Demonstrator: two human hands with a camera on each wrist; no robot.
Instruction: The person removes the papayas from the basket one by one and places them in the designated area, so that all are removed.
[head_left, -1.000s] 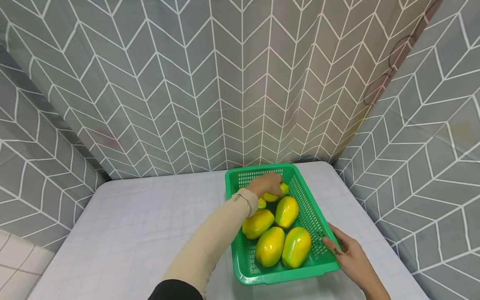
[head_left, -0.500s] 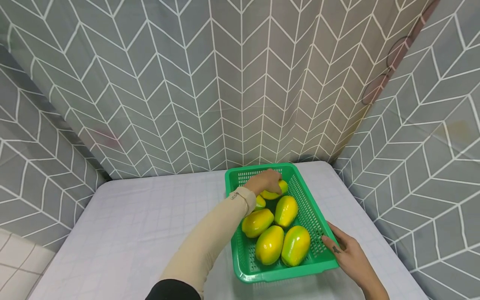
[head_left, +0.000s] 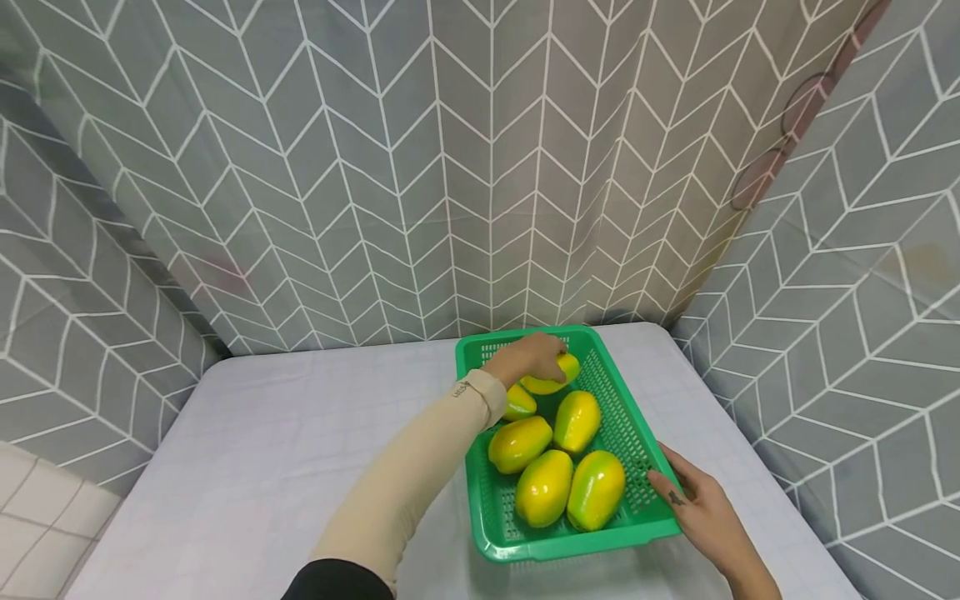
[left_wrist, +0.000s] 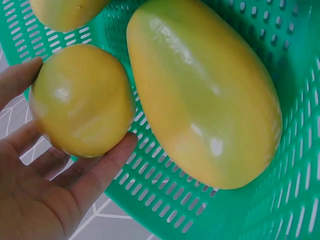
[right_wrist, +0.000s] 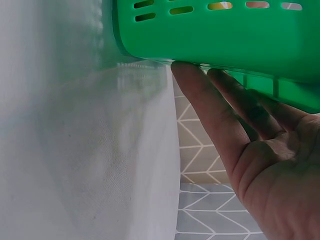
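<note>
My left hand [head_left: 528, 357] reaches to the far end of a green plastic basket [head_left: 558, 552]. It holds a yellow-green papaya [left_wrist: 82, 100] between thumb and fingertips, the fruit's rounded end showing in the left wrist view. Beside it in that view lies a larger papaya [left_wrist: 205, 100]. Several more papayas rest on the basket floor, among them one near the front right [head_left: 596, 490]. My right hand [head_left: 705, 512] grips the basket's right side near the front corner, thumb over the rim. In the right wrist view its fingers [right_wrist: 210, 110] lie against the outer wall.
The basket stands on a table with a white cloth [head_left: 285, 450], towards the right. Grey chevron-patterned curtains [head_left: 480, 167] hang behind the table and on both sides. White tiles [head_left: 45, 500] show at the lower left.
My left hand and its papaya have risen slightly, and another papaya by the wrist shows more. The right hand keeps its place on the basket. The head view has shifted a little.
</note>
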